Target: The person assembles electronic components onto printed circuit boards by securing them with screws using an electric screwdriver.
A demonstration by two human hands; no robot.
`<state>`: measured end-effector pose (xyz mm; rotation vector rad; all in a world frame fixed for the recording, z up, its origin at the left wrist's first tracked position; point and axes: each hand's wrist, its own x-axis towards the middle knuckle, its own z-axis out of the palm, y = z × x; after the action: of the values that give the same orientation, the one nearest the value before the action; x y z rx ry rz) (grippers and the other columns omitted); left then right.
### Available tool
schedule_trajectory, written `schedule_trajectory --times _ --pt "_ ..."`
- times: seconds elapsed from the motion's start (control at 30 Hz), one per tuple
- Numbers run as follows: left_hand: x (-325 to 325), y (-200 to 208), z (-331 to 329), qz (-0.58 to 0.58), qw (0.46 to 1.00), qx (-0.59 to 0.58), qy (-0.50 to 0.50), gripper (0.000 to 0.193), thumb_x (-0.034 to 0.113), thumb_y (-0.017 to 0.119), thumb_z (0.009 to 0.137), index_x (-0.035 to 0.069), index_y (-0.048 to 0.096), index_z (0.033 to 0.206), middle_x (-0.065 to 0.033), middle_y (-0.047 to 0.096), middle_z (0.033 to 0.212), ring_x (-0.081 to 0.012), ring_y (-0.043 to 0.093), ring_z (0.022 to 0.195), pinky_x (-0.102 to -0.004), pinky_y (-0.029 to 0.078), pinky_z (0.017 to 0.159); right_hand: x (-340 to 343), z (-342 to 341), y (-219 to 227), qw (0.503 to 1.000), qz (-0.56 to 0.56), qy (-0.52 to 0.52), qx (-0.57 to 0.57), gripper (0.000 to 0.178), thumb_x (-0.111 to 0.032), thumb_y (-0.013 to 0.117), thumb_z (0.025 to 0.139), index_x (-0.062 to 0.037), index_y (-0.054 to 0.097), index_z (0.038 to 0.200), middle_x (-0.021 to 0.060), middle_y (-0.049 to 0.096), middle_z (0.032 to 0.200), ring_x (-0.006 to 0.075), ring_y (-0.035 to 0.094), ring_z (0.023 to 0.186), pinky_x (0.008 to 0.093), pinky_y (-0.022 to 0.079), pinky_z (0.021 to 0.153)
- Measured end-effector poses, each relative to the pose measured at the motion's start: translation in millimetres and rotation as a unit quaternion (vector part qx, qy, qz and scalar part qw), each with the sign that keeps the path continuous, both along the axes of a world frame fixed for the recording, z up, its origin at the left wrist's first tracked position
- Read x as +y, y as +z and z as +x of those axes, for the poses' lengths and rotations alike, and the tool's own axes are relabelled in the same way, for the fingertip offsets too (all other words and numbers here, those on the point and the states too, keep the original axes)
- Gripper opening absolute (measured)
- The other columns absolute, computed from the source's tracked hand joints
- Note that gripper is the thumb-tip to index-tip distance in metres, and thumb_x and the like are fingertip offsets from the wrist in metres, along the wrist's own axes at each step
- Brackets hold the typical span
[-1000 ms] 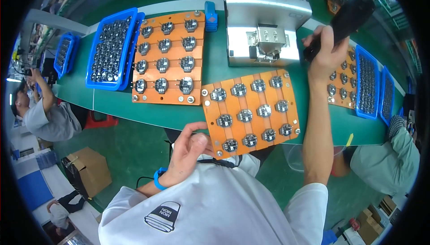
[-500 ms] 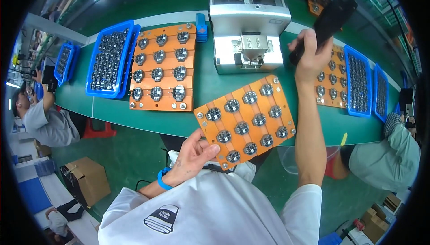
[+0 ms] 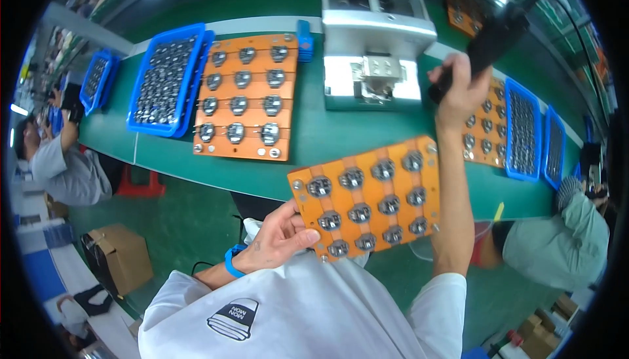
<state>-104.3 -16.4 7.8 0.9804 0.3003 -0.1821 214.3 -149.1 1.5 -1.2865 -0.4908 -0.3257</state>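
Observation:
My left hand [image 3: 280, 234] grips the near left corner of an orange fixture board [image 3: 367, 196] that carries several round metal parts. The board hangs tilted over the front edge of the green workbench [image 3: 308, 142]. My right hand [image 3: 458, 87] is raised above the bench, shut on a black electric screwdriver [image 3: 488, 41] whose cord runs off to the upper right. A grey metal machine [image 3: 373, 38] stands just left of that hand.
A second orange board [image 3: 244, 100] with metal parts lies left of centre, beside a blue tray [image 3: 167, 80] of small parts. A third orange board [image 3: 483, 128] and blue trays [image 3: 524, 133] lie to the right. Other people sit at left [image 3: 62, 162] and right [image 3: 563, 234]. A cardboard box [image 3: 118, 254] is on the floor.
The orange board in my left hand has been drawn nearer to me and now overhangs the bench edge. My right hand stays raised with the screwdriver.

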Motion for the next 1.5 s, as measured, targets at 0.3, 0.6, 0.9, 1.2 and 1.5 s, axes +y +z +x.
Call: schedule_trajectory --times 0.3,0.6,0.9,1.2,1.5 --pt "44.3 46.6 -16.9 -0.003 0.992 -0.099 0.074 0.062 0.008 0.059 0.094 -0.003 0.027 0.146 -0.0161 0.051 0.137 -0.0229 0.053 0.124 -0.0383 0.044 0.103 -8.9 3.5 -4.1 0.999 0.034 0.013 0.005 0.021 -0.016 0.055 0.096 -0.0015 0.044 0.106 0.0084 0.056 0.080 0.0157 0.054 0.055 0.0293 0.048 0.054" --pt "189.3 83.1 47.0 0.238 0.923 -0.056 0.296 0.047 0.023 0.058 0.095 -0.002 0.044 0.132 -0.0145 0.061 0.124 -0.0247 0.064 0.111 -0.0383 0.055 0.090 -6.0 -0.3 -2.7 1.000 0.019 0.020 0.011 0.020 -0.018 0.054 0.097 -0.0020 0.044 0.105 0.0077 0.053 0.080 0.0149 0.054 0.057 0.0290 0.048 0.056" --pt "313.1 53.4 237.1 0.125 0.906 0.036 0.404 0.031 0.009 0.054 0.096 -0.002 0.050 0.124 -0.0192 0.060 0.121 -0.0316 0.062 0.110 -0.0406 0.056 0.091 -8.3 -6.4 3.0 1.000 0.003 0.005 0.013 0.026 -0.017 0.052 0.097 -0.0010 0.041 0.114 0.0079 0.053 0.081 0.0142 0.054 0.057 0.0276 0.049 0.056" --pt "324.0 36.5 299.2 -0.023 0.885 0.053 0.461 0.041 -0.008 0.033 0.092 0.002 0.044 0.130 -0.0210 0.050 0.135 -0.0405 0.049 0.126 -0.0642 0.042 0.101 -5.2 -2.3 -2.6 1.000 0.007 0.012 0.015 0.028 -0.012 0.051 0.095 0.0005 0.041 0.117 0.0088 0.054 0.081 0.0147 0.053 0.057 0.0285 0.048 0.055" --pt "321.1 62.9 279.0 -0.013 0.880 0.127 0.458 0.035 0.010 0.039 0.097 -0.002 0.046 0.130 -0.0182 0.048 0.137 -0.0395 0.048 0.126 -0.0646 0.036 0.103 -5.3 -3.6 -5.1 1.000 0.001 0.014 0.000 0.039 -0.016 0.052 0.096 0.0011 0.039 0.128 0.0082 0.053 0.081 0.0146 0.053 0.058 0.0286 0.048 0.055"
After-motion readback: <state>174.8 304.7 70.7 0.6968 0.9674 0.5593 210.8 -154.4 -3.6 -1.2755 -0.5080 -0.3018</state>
